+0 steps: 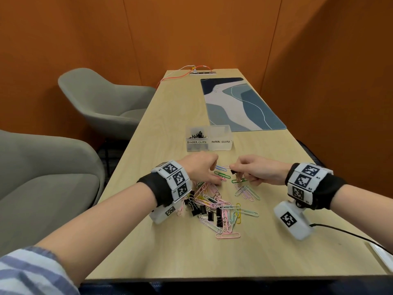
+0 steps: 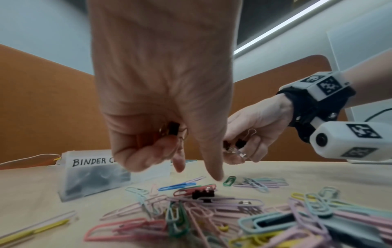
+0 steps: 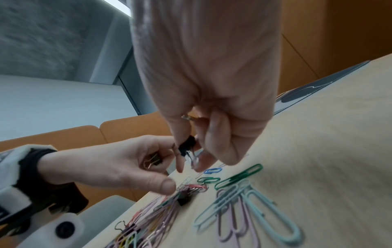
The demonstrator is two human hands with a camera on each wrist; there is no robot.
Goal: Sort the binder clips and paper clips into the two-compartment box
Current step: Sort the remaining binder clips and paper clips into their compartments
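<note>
The box (image 1: 209,138) sits at frame centre of the head view, just above your hands: black clips fill its left half, and the right half looks empty. Your right hand (image 1: 257,172) pinches a binder clip (image 1: 233,172), with more tucked in its curled fingers. Your left hand (image 1: 202,170) curls round another (only partly visible) over the pile (image 1: 214,206). You're mid-collection; next, carry both to the left half. The wrist views are blurred.
</note>
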